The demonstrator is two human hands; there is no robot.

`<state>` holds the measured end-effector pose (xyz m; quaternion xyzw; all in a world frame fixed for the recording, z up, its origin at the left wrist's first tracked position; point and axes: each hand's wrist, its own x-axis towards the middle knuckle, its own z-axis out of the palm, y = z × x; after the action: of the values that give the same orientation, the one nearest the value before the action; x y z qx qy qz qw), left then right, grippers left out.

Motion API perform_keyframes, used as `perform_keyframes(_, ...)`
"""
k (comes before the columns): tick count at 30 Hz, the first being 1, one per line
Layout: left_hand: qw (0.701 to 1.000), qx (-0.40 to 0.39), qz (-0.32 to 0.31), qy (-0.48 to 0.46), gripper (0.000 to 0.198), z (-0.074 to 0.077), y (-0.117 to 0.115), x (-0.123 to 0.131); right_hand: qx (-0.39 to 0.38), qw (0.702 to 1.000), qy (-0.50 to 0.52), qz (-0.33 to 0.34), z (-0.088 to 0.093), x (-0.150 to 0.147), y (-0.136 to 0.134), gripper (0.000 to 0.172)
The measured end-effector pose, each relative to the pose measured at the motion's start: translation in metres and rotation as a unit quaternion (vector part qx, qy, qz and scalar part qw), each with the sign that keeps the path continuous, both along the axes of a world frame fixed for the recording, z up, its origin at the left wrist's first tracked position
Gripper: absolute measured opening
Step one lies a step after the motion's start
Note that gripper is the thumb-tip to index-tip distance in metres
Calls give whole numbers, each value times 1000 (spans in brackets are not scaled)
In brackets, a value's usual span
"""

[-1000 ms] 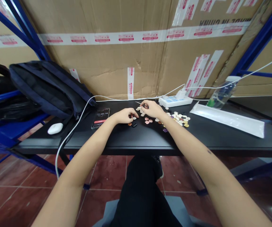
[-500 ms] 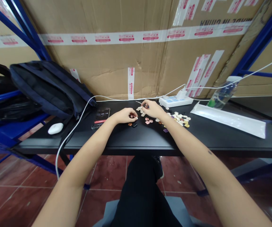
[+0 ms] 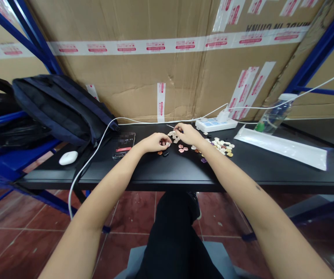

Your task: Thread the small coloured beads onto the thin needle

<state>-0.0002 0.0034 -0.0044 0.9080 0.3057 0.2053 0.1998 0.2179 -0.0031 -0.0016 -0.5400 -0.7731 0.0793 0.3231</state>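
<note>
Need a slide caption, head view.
Left hand pinches a small white piece, right hand beside a pale pile, over a black desk.

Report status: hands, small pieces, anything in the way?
Left grip pinches white piece; right grip on thin pale stick. Pink pieces loose on black tabletop. Right forearm blocks part of mixed pile from view.

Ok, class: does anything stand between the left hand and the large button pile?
Yes: pink buttons lie between the left hand and the large button pile, and the right forearm crosses in front.
</note>
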Motion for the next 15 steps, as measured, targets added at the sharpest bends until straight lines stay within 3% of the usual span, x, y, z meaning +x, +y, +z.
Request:
perform_keyframes(9, 1000, 7, 9, -1, 24, -1, -1, 1, 8, 1000, -6, 2, 0, 0, -1, 32)
perform_keyframes(15, 993, 40, 112, -22, 25, 1, 0, 0, 43, 998, 13, 40, -4, 3, 1, 35)
